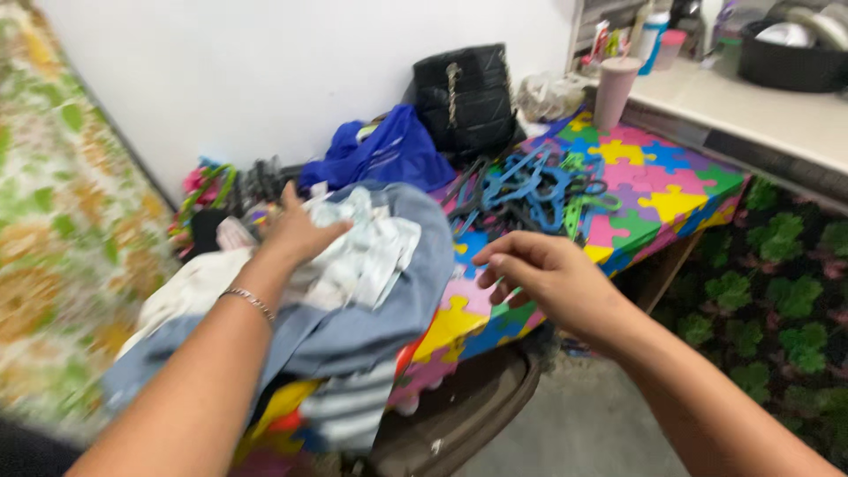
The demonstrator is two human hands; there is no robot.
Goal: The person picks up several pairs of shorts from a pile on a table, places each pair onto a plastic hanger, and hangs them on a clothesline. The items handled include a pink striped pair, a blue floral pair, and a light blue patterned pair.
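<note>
Head view: left hand [296,231] rests on pale crumpled cloth [362,252] atop denim garment [389,300], fingers clenched into fabric. Clothes heap lies on puzzle-pattern desk [654,177], at its left end. Right hand [548,278] hovers just right of heap, fingers loosely curled, holding nothing. Blue hangers [530,190] beyond heap; black bag [466,97] and blue bag [389,150] behind it. Cloth looks soft, light, limp; best pinched at bunched fold.

Left edge motion-blurred, both forearms cut off by the bottom edge, tabletop [658,181] largely hidden under clothes [371,283] and hangers [530,190], black tub [786,62] cropped at top right
</note>
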